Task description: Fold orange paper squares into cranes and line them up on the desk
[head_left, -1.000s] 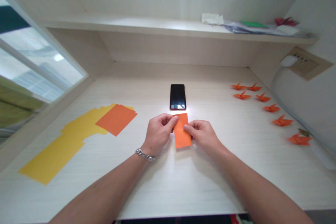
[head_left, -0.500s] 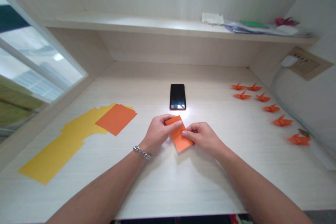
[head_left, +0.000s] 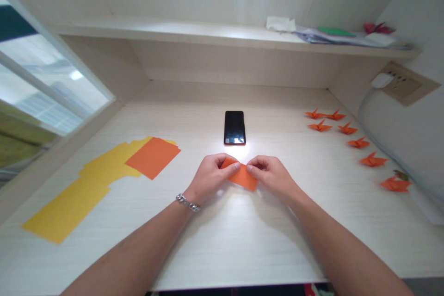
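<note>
Between my hands is a folded piece of orange paper (head_left: pixel 243 179), raised slightly over the desk. My left hand (head_left: pixel 212 175) pinches its left side, the thumb lying across the front. At its upper right edge, my right hand (head_left: pixel 270 171) grips it between thumb and fingers. The fingers behind the paper are partly hidden. A silver chain bracelet (head_left: pixel 187 202) circles my left wrist. Just beyond my hands a black phone (head_left: pixel 234 127) lies flat.
Yellow paper sheets (head_left: pixel 69 208) spread at the left, with an orange sheet (head_left: pixel 153 157) on top. Several orange paper cranes (head_left: pixel 372 159) line the right side, near a grey cable (head_left: pixel 381 143) running from a wall socket (head_left: pixel 404 84). A shelf (head_left: pixel 173 32) holds papers above.
My right hand has moved up along the orange paper's edge to its upper right. The paper has turned from a steep slant to a flatter one. My left hand has barely moved.
</note>
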`<control>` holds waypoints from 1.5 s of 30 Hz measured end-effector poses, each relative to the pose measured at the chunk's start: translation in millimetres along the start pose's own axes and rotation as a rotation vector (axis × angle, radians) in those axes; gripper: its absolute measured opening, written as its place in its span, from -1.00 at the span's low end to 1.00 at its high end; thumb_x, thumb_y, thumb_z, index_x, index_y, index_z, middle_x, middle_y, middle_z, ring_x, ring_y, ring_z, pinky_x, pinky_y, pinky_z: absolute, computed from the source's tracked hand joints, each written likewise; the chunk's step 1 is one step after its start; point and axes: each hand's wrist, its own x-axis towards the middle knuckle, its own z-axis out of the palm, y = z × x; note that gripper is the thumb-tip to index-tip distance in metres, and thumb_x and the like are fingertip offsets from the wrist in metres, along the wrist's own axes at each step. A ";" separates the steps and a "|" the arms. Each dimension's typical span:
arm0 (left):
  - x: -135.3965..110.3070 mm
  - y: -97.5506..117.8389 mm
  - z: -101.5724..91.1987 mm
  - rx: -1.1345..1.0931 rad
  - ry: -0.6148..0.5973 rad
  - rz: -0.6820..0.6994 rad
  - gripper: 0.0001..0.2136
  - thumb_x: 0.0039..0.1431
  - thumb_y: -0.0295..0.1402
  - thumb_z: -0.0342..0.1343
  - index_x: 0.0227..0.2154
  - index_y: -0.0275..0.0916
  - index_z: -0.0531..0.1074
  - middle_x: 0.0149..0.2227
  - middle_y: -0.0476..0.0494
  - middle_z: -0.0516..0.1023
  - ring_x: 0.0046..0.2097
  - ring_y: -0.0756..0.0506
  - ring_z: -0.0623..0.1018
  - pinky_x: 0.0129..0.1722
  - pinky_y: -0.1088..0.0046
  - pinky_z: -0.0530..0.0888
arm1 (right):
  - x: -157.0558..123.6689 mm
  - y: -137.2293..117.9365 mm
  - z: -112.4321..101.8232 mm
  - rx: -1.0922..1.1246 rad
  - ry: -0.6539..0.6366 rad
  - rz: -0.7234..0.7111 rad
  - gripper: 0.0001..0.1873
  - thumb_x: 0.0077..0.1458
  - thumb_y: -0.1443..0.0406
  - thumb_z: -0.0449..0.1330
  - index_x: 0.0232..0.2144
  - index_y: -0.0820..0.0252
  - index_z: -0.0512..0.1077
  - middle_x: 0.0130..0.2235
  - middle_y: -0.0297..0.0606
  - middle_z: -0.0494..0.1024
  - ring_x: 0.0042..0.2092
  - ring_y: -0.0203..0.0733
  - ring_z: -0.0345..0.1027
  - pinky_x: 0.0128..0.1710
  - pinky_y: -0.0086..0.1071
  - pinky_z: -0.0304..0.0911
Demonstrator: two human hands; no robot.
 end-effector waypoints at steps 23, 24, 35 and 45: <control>4.1 -8.3 -0.2 -0.324 0.232 -0.069 -0.75 -0.04 -0.21 0.26 -0.40 -0.33 0.55 -0.38 -0.18 0.59 -0.36 -0.08 0.53 -0.35 0.43 0.44 | 7.0 10.6 -12.1 0.299 0.072 0.047 -0.76 -0.01 0.16 0.19 -0.36 0.23 0.47 -0.43 -0.28 0.50 -0.38 -0.23 0.36 -0.41 -0.41 0.24; 3.2 -7.3 1.1 -0.306 0.198 -0.060 -0.76 -0.03 -0.21 0.25 -0.41 -0.33 0.55 -0.39 -0.18 0.59 -0.37 -0.07 0.52 -0.36 0.44 0.43 | 6.7 10.5 -9.9 0.294 0.056 0.032 -0.75 -0.01 0.15 0.19 -0.37 0.22 0.45 -0.43 -0.29 0.49 -0.40 -0.25 0.34 -0.42 -0.42 0.23; -2.4 3.4 -6.1 0.196 -0.165 0.103 -0.84 0.02 -0.39 0.08 -0.51 -0.23 0.57 -0.52 -0.08 0.55 -0.46 -0.04 0.47 -0.47 0.51 0.36 | 4.7 7.8 -19.6 -0.053 -0.042 -0.061 -0.89 -0.02 0.30 0.16 -0.48 0.23 0.47 -0.50 -0.34 0.45 -0.44 -0.28 0.26 -0.44 -0.44 0.12; 4.0 0.7 -19.9 0.051 -0.089 -0.015 -0.89 -0.01 -0.36 0.12 -0.50 -0.26 0.52 -0.56 -0.08 0.52 -0.51 -0.03 0.48 -0.50 0.50 0.38 | 7.2 15.2 -46.4 0.006 0.114 0.005 -0.81 0.00 0.21 0.17 -0.47 0.23 0.48 -0.48 -0.31 0.49 -0.44 -0.26 0.29 -0.45 -0.43 0.14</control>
